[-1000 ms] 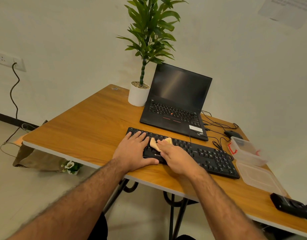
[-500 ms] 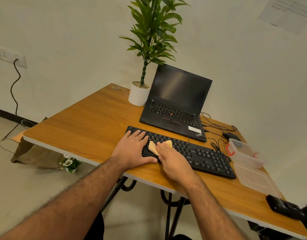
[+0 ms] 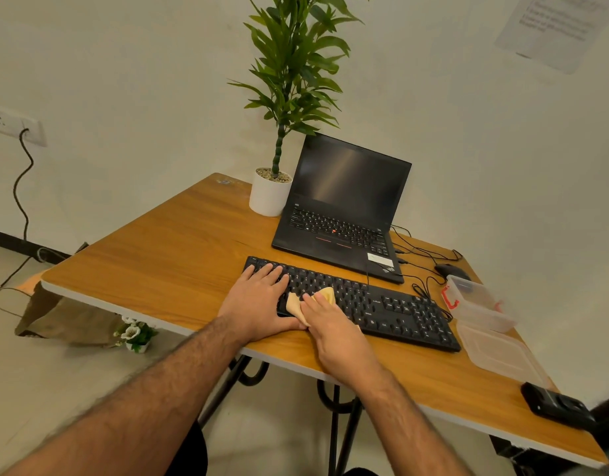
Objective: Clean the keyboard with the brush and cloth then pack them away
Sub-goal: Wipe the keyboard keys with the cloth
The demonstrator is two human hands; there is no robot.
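Our left hand [image 3: 261, 297] lies spread flat, steadying the keyboard [image 3: 382, 304]; our right hand [image 3: 334, 329], pressing the cloth [image 3: 294, 302], has slid slightly leftward: wiping continues.

A long black rectangular plastic keyboard [image 3: 364, 304] lies flat on the wooden tabletop [image 3: 158, 262], running at a slant from far left to near right, close to the near edge. A small pale yellow cloth [image 3: 325, 294], crumpled, rests on the keys of its left half; part of it shows beyond the fingertips that cover it. At the keyboard's right end stands an open clear plastic container with red clips [image 3: 478, 305], and its clear flat lid [image 3: 498, 350] lies just nearer.
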